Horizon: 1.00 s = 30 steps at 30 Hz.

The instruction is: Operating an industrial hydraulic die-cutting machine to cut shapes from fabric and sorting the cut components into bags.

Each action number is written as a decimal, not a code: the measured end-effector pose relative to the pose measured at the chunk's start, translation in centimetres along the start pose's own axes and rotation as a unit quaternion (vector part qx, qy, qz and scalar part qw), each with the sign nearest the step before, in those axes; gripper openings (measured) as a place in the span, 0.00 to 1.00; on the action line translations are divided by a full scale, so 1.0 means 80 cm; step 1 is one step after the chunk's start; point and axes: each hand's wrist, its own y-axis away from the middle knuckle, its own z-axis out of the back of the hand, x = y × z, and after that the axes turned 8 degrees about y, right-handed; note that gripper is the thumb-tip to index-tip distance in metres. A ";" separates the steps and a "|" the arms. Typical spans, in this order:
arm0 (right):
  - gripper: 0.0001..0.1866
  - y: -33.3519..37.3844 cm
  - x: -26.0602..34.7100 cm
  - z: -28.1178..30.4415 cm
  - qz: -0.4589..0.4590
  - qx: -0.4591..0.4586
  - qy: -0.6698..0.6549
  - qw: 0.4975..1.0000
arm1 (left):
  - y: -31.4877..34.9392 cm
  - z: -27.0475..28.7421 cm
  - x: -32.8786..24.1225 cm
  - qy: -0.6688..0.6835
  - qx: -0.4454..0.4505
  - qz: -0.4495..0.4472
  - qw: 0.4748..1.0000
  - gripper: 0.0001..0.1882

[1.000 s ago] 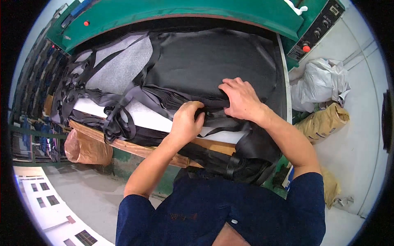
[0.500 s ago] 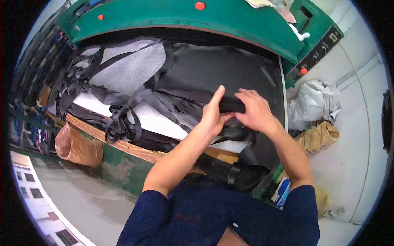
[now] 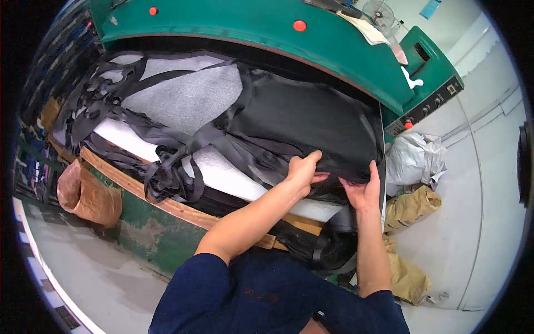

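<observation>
A smooth black sheet of leather-like material point(image 3: 306, 117) lies spread on the bed of a green machine. My left hand point(image 3: 303, 175) grips its near edge, thumb on top and fingers partly tucked beneath. At the near right corner, my right hand point(image 3: 364, 190) holds the same edge, with thumb and fingers on either side of it. A short stretch of edge runs between the hands. Left of the sheet lie a grey-white piece of material point(image 3: 186, 97) and a tangle of black offcut strips point(image 3: 169, 175).
The green machine's beam point(image 3: 222, 22), with a red button point(image 3: 300, 25), spans the far side. A wooden strip point(image 3: 144, 183) borders the near side. A brown paper bag point(image 3: 92, 195) stands at left; a silvery plastic bag point(image 3: 414, 158) and a tan sack point(image 3: 414, 209) sit at right.
The bunched black material between my hands has been lowered and now lies flat. My hands have moved nearer and apart, the right one to the sheet's corner. The view has shifted slightly.
</observation>
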 end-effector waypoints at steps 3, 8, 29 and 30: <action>0.26 -0.029 0.006 0.020 0.010 -0.074 0.015 0.997 | -0.007 0.014 -0.015 -0.029 -0.070 -0.058 0.995 0.22; 0.18 -0.051 0.036 0.053 -0.015 -0.051 0.080 0.995 | -0.034 0.063 -0.099 -0.020 -0.133 -0.168 0.977 0.25; 0.12 -0.074 0.132 -0.032 0.147 0.059 0.213 0.964 | -0.031 0.004 -0.220 -0.160 -0.253 -0.337 0.893 0.19; 0.15 -0.084 0.163 -0.028 0.191 0.065 0.191 0.961 | -0.013 -0.004 -0.229 -0.094 -0.173 -0.317 0.928 0.20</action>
